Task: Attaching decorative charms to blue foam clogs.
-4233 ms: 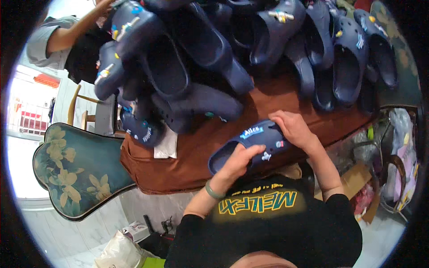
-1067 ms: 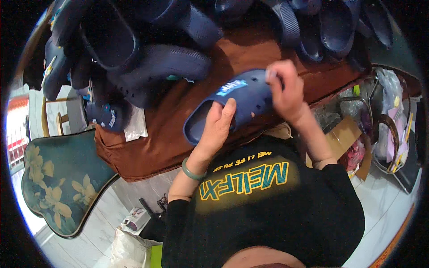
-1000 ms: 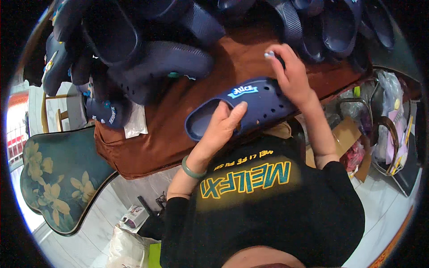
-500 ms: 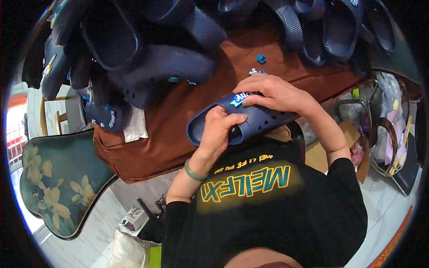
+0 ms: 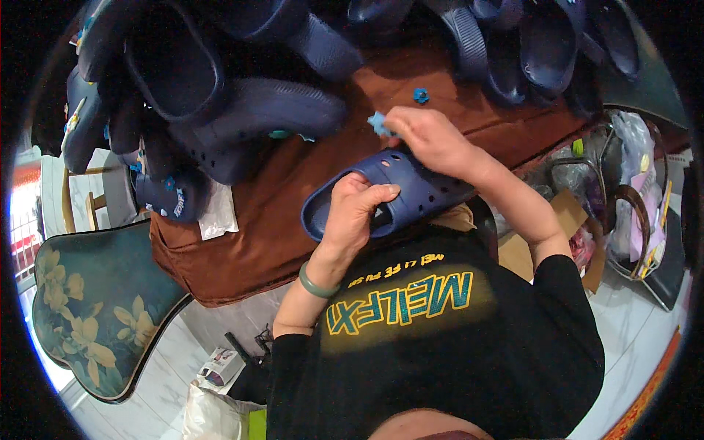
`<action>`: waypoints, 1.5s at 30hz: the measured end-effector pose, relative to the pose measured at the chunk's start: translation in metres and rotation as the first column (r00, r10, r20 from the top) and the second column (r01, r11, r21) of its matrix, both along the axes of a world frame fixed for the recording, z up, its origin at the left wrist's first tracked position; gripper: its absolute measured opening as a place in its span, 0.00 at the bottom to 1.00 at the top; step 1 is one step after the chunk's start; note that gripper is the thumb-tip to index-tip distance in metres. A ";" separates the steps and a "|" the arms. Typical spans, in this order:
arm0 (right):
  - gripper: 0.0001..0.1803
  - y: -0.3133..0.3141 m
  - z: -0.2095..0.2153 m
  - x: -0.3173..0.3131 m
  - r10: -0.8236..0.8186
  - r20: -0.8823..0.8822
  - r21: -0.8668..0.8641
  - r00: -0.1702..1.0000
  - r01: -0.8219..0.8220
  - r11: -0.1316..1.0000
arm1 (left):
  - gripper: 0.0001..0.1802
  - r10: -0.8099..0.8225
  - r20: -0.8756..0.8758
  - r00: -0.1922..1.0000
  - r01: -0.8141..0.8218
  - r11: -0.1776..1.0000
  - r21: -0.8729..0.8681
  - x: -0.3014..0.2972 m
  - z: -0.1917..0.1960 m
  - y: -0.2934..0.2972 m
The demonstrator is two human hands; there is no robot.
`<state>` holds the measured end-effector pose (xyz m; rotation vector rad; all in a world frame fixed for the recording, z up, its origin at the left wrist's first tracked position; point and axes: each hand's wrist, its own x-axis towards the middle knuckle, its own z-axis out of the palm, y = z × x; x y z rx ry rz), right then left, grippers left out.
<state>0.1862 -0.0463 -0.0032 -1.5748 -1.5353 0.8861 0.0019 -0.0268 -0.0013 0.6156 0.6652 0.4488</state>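
- Could knock the stacked clogs [image 5: 172, 62] at far left with too wide a reach, given such loose overlapping.
- Could lose the clog [image 5: 412, 196], held heel-left over the near edge of the cloth [image 5: 249, 257], through a slack left hand [image 5: 350, 213]: closed on the opening's rim, thumb on top, other fingers tucked mostly out of sight inside.
- Could drop the pale charm [image 5: 378, 123], just above the clog, through too light a pinch: stuck between the nearly closed fingertips of the right hand [image 5: 434, 143], apparently by one end only.
- Could sweep away the flower charm [image 5: 421, 95], loose on the cloth just beyond the right hand, with a stray knuckle.
- Keeps much the same left grip as half a second ago.
- Shows bare holes on the clog's upper, in place of the lettered charm seen there then.
- Has the right hand raised off the clog now, probably with that same charm, tilted.
- Matches then in the flower charm's place; lacks the small charm near it, perhaps hidden behind the right hand.
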 end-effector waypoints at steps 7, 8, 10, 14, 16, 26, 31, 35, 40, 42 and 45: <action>0.14 0.042 -0.019 0.057 -0.151 0.292 0.241 0.944 0.080 0.967 | 0.18 -0.094 -0.024 0.995 0.095 0.993 0.068 -0.002 -0.020 0.008; 0.14 0.045 -0.023 0.063 -0.152 0.293 0.243 0.944 0.080 0.967 | 0.12 -0.072 -0.018 0.997 0.073 0.996 0.056 0.002 -0.020 0.009; 0.15 0.048 -0.028 0.069 -0.257 0.491 0.440 0.832 0.018 0.898 | 0.08 -0.041 -0.013 0.999 0.041 0.998 0.043 0.003 -0.022 0.013; 0.15 0.032 -0.011 0.079 -0.075 0.483 0.150 0.872 0.003 0.989 | 0.07 0.013 -0.150 0.989 -0.002 0.997 0.072 0.003 0.017 0.010; 0.15 0.014 -0.013 0.061 -0.081 0.426 0.295 0.901 -0.054 0.954 | 0.06 -0.005 -0.206 0.979 0.025 0.995 0.095 -0.013 0.004 0.001; 0.16 -0.005 -0.052 0.073 -0.260 -0.048 0.103 0.964 0.264 0.959 | 0.12 0.008 0.016 1.000 -0.010 0.994 0.105 -0.003 -0.020 0.001; 0.13 -0.011 -0.047 0.083 -0.367 -0.196 0.102 0.909 0.391 0.915 | 0.13 0.013 0.016 1.000 -0.015 0.992 0.129 -0.001 -0.010 0.014; 0.11 -0.029 -0.053 0.084 -0.361 -0.182 0.333 0.914 0.403 0.853 | 0.14 0.018 -0.005 1.000 -0.017 0.991 0.135 -0.002 -0.008 0.009; 0.10 -0.051 -0.055 0.066 -0.464 -0.444 0.012 0.767 0.522 0.853 | 0.20 -0.177 0.019 0.984 0.170 0.964 0.206 -0.003 -0.003 -0.005; 0.11 -0.059 -0.065 0.067 -0.488 -0.465 0.003 0.739 0.553 0.833 | 0.21 -0.313 -0.055 0.948 0.314 0.896 0.315 -0.001 0.009 -0.001; 0.12 -0.055 -0.061 0.067 -0.549 -0.187 0.157 0.815 0.576 0.802 | 0.19 -0.191 -0.065 0.979 0.189 0.752 0.632 0.008 0.003 -0.003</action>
